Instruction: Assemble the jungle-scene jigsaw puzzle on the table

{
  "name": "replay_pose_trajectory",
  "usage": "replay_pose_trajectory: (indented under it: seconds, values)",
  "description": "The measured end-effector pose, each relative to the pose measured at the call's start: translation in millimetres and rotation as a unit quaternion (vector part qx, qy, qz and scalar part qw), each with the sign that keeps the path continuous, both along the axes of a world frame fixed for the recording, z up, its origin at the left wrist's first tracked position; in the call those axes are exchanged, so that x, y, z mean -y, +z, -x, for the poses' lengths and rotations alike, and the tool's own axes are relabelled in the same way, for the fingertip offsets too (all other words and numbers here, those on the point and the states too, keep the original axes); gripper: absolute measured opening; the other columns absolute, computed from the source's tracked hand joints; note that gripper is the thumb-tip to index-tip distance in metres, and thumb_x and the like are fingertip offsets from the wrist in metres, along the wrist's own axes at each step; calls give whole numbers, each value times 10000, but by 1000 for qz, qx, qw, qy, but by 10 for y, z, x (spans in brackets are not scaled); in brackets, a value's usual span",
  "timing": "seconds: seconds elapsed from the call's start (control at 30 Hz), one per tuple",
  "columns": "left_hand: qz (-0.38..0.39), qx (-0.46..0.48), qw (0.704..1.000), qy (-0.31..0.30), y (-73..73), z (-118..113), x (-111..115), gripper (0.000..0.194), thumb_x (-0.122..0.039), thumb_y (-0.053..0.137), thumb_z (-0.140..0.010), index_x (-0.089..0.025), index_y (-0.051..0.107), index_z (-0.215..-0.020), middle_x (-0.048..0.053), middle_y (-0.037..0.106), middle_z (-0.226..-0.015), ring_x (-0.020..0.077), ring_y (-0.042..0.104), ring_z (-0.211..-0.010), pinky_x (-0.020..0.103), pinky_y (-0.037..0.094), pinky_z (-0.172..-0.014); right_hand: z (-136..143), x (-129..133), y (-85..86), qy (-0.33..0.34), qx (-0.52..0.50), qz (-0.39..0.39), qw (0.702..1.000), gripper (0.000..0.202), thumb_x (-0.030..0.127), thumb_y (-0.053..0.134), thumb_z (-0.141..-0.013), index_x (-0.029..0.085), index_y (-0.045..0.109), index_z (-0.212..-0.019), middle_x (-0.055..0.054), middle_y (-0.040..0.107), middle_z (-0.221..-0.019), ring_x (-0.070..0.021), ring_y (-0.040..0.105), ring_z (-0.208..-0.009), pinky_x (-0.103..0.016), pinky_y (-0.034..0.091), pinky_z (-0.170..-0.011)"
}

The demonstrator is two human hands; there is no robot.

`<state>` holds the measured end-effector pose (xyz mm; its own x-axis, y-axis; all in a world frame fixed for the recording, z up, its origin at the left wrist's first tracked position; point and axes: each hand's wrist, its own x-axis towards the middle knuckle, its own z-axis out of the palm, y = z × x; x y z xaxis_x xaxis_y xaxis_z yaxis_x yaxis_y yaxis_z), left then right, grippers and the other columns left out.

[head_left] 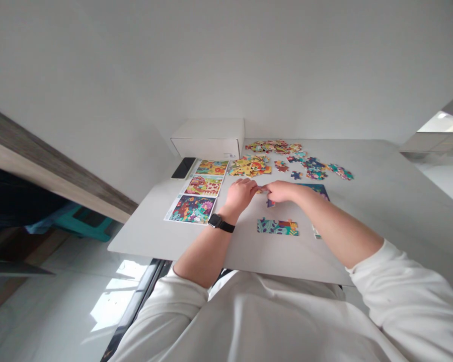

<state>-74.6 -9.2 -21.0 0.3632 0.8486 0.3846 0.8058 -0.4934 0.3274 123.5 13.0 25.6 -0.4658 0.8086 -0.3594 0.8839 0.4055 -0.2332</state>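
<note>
Above the middle of the table, my left hand [242,193] and my right hand [281,191] meet at the fingertips. Both are closed, fingers pinched at a small jigsaw puzzle piece [261,191] that my fingers mostly cover. A purple puzzle piece [271,203] shows just under my right hand. Nearer to me lies a joined strip of puzzle pieces [278,227], teal with an orange end. Beyond my right forearm, a dark blue joined section [317,190] is partly hidden, and a light piece [316,233] peeks out beside that arm.
A picture sheet [193,207] with three printed scenes lies on the left, by a phone [183,168]. At the back stand a white box [207,140] and heaps of loose pieces: yellow [250,166], reddish [274,146] and blue [314,167]. The wall borders the table [143,234].
</note>
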Motion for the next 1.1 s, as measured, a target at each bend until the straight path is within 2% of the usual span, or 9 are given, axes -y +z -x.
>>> replay_pose_trajectory:
  seconds: [0.1, 0.23, 0.4, 0.53, 0.73, 0.8, 0.9, 1.0, 1.1]
  values:
    - [23, 49, 998, -39, -38, 15, -19, 184, -285, 622, -1061, -204, 778, -1006, 89, 747, -1006, 222, 689, -925, 324, 498, -831, -16, -30, 15, 2, -6, 13, 1000, 508, 178, 642, -907, 300, 765, -1384, -98, 804, -1293, -288, 760, -1127, -316, 549, -860]
    - [52, 61, 991, -110, -83, 71, -30, 177, -278, 757, -973, -203, 781, -1132, 82, 765, -1051, 221, 709, -958, 314, 521, -859, -45, -57, -4, 1, -29, 24, 999, 490, 156, 642, -882, 314, 798, -1319, -66, 801, -1314, -275, 755, -1142, -304, 552, -877]
    - [49, 8, 996, -76, -90, 105, -22, 182, -150, 665, -976, -208, 818, -1055, 94, 784, -1038, 247, 716, -1001, 344, 536, -911, -56, -41, -5, -2, -55, 53, 997, 569, 156, 657, -851, 386, 776, -1358, 0, 794, -1337, -257, 752, -1161, -284, 550, -896]
    - [49, 5, 996, -75, -69, 107, 7, 202, -158, 622, -989, -212, 813, -1027, 95, 782, -1014, 247, 718, -985, 339, 540, -895, -52, -25, 2, 3, -47, 60, 997, 564, 179, 665, -848, 381, 773, -1363, 1, 812, -1294, -253, 761, -1119, -276, 549, -869]
    - [44, 144, 989, -2, -151, 154, -42, 133, -185, 622, -981, -215, 743, -1027, 77, 796, -1019, 229, 719, -936, 335, 542, -849, -142, -11, 2, -38, -81, -34, 995, 486, 178, 577, -945, 283, 753, -1385, -53, 809, -1284, -240, 737, -1140, -266, 515, -888]
    - [64, 209, 976, 18, -212, 163, -91, 99, -216, 644, -969, -215, 719, -1033, 66, 795, -986, 213, 717, -874, 321, 539, -795, -178, 9, 2, -43, -110, -60, 991, 482, 185, 555, -979, 265, 723, -1424, -64, 828, -1195, -229, 742, -1064, -269, 501, -871]
    - [111, 311, 944, -2, -300, 142, -158, 79, -265, 666, -945, -205, 680, -994, 40, 759, -878, 176, 696, -778, 281, 530, -704, -190, 64, -9, -35, -144, -70, 986, 450, 251, 562, -1025, 254, 686, -1457, -52, 833, -1020, -200, 729, -904, -263, 463, -790]
    - [167, 386, 907, -32, -344, 93, -178, 133, -312, 679, -927, -194, 651, -981, 24, 722, -826, 155, 682, -721, 262, 533, -660, -163, 125, -40, -26, -153, -87, 984, 302, 316, 567, -1047, 235, 763, -1262, -38, 809, -900, -184, 695, -816, -262, 406, -716]
    - [175, 396, 900, -47, -323, 52, -129, 165, -336, 687, -925, -190, 651, -991, 28, 730, -856, 153, 690, -740, 262, 541, -672, -145, 178, -66, -33, -150, -108, 982, 260, 329, 547, -1058, 224, 784, -1077, -42, 795, -869, -182, 675, -793, -269, 376, -693]
